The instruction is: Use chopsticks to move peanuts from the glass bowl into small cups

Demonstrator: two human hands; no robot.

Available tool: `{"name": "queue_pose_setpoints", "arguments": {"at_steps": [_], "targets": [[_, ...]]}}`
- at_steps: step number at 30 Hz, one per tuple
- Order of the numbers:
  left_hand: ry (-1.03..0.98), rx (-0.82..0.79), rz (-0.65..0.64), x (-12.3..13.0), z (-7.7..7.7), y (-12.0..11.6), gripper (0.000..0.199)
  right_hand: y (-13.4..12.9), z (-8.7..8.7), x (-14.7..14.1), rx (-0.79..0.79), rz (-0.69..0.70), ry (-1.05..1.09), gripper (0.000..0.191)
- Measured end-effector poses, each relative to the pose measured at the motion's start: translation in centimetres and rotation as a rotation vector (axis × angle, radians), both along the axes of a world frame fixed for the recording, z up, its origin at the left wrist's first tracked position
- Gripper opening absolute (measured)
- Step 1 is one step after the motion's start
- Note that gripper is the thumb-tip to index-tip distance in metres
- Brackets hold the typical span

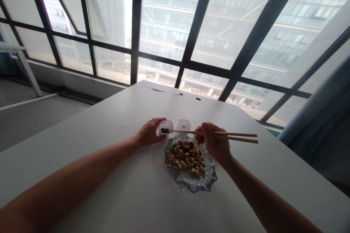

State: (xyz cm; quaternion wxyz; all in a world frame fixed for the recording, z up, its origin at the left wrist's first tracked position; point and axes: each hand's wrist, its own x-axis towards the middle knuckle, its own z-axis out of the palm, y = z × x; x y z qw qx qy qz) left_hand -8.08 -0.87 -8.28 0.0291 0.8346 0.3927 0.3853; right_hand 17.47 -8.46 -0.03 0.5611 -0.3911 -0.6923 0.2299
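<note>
Observation, both hands: our left hand (149, 131) is clamping the left container (168, 125), thumb on the near side, fingers around the far side. Dark pieces (164, 130) are lying in it. Our right hand (217, 145) is closing on the chopsticks (246, 135); their tips are pointing left at that container's right wall. We cannot tell whether they are pinching anything.

Positions: the right container (188, 125) is standing beside the left one, with little showing inside. The glass dish (194, 185) is sitting on the near side of both, holding mixed nuts (186, 158) with dark pieces among them. All are resting on the white table (123, 196).

Risks, our judgement: smooth pieces could be slipping from the chopsticks if the tips are crossing or squeezing unevenly. A push on the wall could be tipping the left container if our left grip is loosening. A low right wrist could be knocking the dish's jagged rim and scattering nuts.

Writing: we are finding no readable brand or label; the paper (164, 89) at the far edge is showing nothing legible.
</note>
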Motion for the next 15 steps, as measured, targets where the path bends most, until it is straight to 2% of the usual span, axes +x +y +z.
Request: {"name": "queue_pose_setpoints", "arguments": {"at_steps": [8, 15], "targets": [[-0.001, -0.004, 0.001, 0.0, 0.0, 0.0, 0.066, -2.4, 0.6, 1.3, -0.01, 0.019, 0.01, 0.044], [0.006, 0.0, 0.007, 0.1, 0.2, -0.1, 0.065, -3.4, 0.5, 1.5, 0.035, 0.16, -0.264, 0.043]]}}
